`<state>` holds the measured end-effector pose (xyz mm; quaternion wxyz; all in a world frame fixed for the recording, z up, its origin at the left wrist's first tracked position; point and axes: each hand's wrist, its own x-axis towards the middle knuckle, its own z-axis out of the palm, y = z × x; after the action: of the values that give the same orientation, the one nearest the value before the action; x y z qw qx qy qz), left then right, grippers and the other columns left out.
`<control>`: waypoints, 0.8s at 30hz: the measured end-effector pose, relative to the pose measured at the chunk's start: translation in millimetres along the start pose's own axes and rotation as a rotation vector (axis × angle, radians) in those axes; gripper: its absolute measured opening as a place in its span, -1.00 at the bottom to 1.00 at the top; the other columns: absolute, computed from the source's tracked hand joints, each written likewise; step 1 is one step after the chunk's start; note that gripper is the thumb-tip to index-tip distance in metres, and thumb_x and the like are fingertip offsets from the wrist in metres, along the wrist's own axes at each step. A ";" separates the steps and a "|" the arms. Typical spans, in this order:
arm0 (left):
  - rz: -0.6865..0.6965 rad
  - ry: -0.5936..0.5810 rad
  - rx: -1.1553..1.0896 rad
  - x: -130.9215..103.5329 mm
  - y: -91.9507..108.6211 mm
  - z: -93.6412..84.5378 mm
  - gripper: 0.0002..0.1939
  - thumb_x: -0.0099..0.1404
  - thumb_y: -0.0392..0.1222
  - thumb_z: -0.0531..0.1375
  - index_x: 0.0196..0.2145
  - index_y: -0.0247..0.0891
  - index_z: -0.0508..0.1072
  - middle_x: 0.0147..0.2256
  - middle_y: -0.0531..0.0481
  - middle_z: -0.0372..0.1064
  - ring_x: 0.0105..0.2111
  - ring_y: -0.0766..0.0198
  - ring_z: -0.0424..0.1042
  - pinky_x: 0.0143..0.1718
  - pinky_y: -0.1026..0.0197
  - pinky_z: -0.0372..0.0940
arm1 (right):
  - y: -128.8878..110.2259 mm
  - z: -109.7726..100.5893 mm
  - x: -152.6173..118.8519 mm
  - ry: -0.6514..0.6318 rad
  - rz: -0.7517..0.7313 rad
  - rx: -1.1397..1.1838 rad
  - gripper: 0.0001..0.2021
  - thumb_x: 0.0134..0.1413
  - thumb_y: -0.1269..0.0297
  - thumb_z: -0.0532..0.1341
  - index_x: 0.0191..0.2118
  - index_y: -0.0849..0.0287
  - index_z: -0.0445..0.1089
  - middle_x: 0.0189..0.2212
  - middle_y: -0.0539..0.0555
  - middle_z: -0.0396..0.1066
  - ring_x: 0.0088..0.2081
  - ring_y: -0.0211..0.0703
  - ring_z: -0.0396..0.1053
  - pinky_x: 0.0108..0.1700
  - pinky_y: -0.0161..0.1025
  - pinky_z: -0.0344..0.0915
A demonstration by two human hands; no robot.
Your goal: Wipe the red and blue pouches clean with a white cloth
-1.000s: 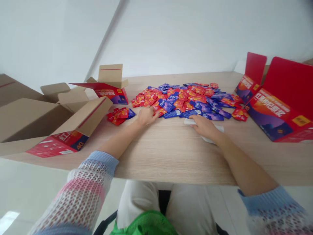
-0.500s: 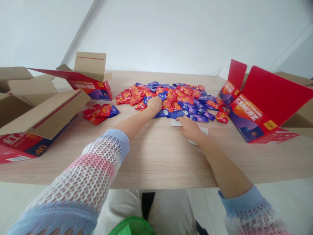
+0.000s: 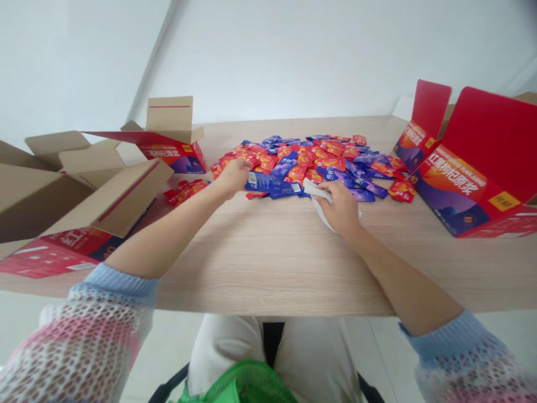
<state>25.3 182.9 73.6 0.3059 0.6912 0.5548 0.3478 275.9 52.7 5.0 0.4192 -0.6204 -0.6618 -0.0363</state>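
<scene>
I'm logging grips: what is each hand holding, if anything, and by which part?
The left hand holds a blue packet by its left end. The right hand grips a white cloth partway along, one end poking out past the fingers.

Sachets (image 3: 331, 162) and boxes (image 3: 455, 187) on table (image 3: 268, 268)

Bright diffuse light, soft shadows, slight blur, stretched edges

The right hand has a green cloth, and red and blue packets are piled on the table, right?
Nearly! The cloth in the right hand is white, not green; the head view shows it. Red and blue packets are piled on the table.
</scene>
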 end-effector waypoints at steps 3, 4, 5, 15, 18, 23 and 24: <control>-0.225 -0.165 -0.349 -40.8 -10.4 21.8 -0.68 0.26 -0.45 0.01 -0.11 -0.34 0.46 -0.54 0.00 0.38 -0.50 0.17 0.48 -0.34 -0.02 0.46 | -10.1 -2.0 -4.4 0.038 -0.009 0.060 -0.78 0.20 0.24 0.13 -0.06 0.12 0.39 -0.09 0.17 0.43 -0.01 0.04 0.34 0.05 -0.07 0.23; -0.298 -0.194 -0.433 -51.8 -13.0 30.8 -0.70 0.24 -0.46 0.01 -0.16 -0.33 0.46 -0.55 -0.01 0.38 -0.50 0.15 0.48 -0.34 -0.05 0.47 | -14.7 -1.8 -6.8 0.032 -0.017 0.068 -0.78 0.22 0.23 0.12 -0.06 0.12 0.38 -0.09 0.16 0.43 -0.01 0.03 0.34 0.05 -0.08 0.23; -0.370 -0.223 -0.513 -61.1 -15.2 39.9 -0.71 0.23 -0.48 0.01 -0.20 -0.33 0.45 -0.53 -0.03 0.39 -0.49 0.14 0.49 -0.34 -0.07 0.47 | -19.9 -1.0 -9.7 0.023 -0.026 0.071 -0.78 0.23 0.22 0.11 -0.06 0.12 0.38 -0.10 0.16 0.43 -0.02 0.03 0.33 0.05 -0.09 0.24; -0.410 -0.266 -0.783 -86.7 -22.9 85.6 -0.69 0.14 -0.47 0.03 -0.19 -0.37 0.46 -0.44 -0.06 0.46 -0.48 0.23 0.49 -0.38 0.08 0.50 | -63.3 26.8 -38.4 -0.268 -0.169 -0.146 -0.71 0.29 0.28 0.07 0.05 0.12 0.39 -0.08 0.17 0.39 -0.04 0.03 0.27 0.00 -0.10 0.21; -0.416 -0.200 -0.763 -92.3 -25.5 87.6 -0.69 0.20 -0.45 0.03 -0.15 -0.35 0.44 -0.42 -0.06 0.42 -0.48 0.24 0.47 -0.42 0.11 0.49 | -62.2 28.2 -35.4 -0.322 -0.142 -0.287 -0.71 0.26 0.32 0.09 0.02 0.08 0.44 -0.10 0.18 0.37 -0.07 0.04 0.25 -0.07 -0.09 0.22; -0.404 -0.142 -0.730 -99.5 -26.3 91.3 -0.74 0.28 -0.39 0.01 -0.11 -0.32 0.39 -0.37 -0.06 0.35 -0.46 0.24 0.44 -0.45 0.09 0.49 | -49.9 23.0 -26.4 -0.334 0.005 -0.504 -0.65 0.23 0.44 0.05 -0.05 0.01 0.51 -0.16 0.21 0.39 -0.12 0.06 0.24 -0.22 -0.10 0.20; -0.387 -0.134 -0.736 -100.2 -27.2 92.0 -0.75 0.29 -0.38 0.01 -0.12 -0.32 0.39 -0.36 -0.06 0.35 -0.46 0.25 0.43 -0.44 0.08 0.49 | -45.7 21.9 -24.5 -0.330 0.025 -0.535 -0.64 0.22 0.45 0.04 -0.07 0.01 0.52 -0.16 0.22 0.39 -0.11 0.07 0.24 -0.22 -0.09 0.20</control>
<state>71.4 86.7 -15.0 0.6274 0.4399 0.4919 0.4134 222.8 35.4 -2.3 0.1283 -0.7143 -0.6803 -0.1026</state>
